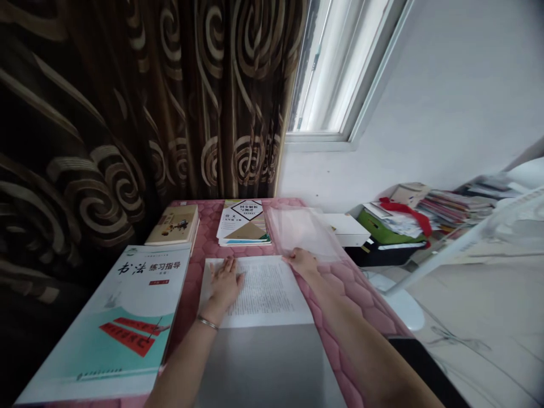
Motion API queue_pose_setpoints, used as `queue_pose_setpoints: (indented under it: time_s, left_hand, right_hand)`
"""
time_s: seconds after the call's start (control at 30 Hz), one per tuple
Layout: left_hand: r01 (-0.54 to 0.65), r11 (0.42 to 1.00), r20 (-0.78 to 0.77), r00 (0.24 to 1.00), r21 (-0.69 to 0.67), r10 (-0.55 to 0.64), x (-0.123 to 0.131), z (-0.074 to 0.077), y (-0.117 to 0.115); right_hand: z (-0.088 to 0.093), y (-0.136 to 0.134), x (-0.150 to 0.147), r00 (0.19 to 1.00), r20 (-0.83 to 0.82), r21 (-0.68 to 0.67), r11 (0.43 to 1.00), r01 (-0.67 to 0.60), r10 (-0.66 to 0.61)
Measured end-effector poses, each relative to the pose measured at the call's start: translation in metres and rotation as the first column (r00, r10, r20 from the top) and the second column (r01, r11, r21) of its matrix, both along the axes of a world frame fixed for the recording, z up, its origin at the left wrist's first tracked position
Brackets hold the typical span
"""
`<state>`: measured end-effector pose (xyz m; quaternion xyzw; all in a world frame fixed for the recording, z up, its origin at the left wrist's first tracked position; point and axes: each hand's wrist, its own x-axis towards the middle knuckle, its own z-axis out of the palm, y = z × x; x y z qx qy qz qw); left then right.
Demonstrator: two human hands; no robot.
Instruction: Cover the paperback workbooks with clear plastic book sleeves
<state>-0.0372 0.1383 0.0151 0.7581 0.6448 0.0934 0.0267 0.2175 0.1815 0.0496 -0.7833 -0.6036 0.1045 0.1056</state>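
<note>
A printed white sheet (pixel 267 294) lies on the pink quilted table cover (pixel 361 294). My left hand (pixel 224 283) rests flat on the sheet's left part, fingers stretched out; a thin bracelet sits on that wrist. My right hand (pixel 301 262) is at the sheet's top right corner, fingers closed on the near edge of a clear plastic sleeve (pixel 302 231) that lies beyond the sheet. A grey surface (pixel 267 368) lies below the sheet.
A large teal and white workbook (pixel 123 317) lies at the left. A tan book (pixel 174 224) and a white book stack (pixel 243 222) sit at the back. Dark patterned curtain (pixel 127 113) behind. A white box (pixel 346 229), piled papers (pixel 425 212) and a white fan stand (pixel 446 249) are to the right.
</note>
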Motion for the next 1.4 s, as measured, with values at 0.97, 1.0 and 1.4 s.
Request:
queue_pose_setpoints:
  time_s: [0.97,1.0,1.4]
  left_hand:
    - [-0.285,0.934,0.020,0.958,0.213,0.288,-0.029,-0.003,-0.007]
    - [-0.281,0.938,0.021,0.959,0.201,0.283,-0.029,-0.004,-0.007]
    - [-0.269,0.945,0.057,0.963,0.188,0.263,-0.029,-0.002,-0.009]
  right_hand:
    - [-0.017,-0.047,-0.090,0.965,0.100,0.014,0.970,-0.245,0.242]
    - [-0.016,-0.047,-0.104,0.952,0.082,0.010,0.955,-0.296,0.295]
    - [-0.022,-0.043,-0.086,0.947,0.080,-0.055,0.950,-0.307,0.311]
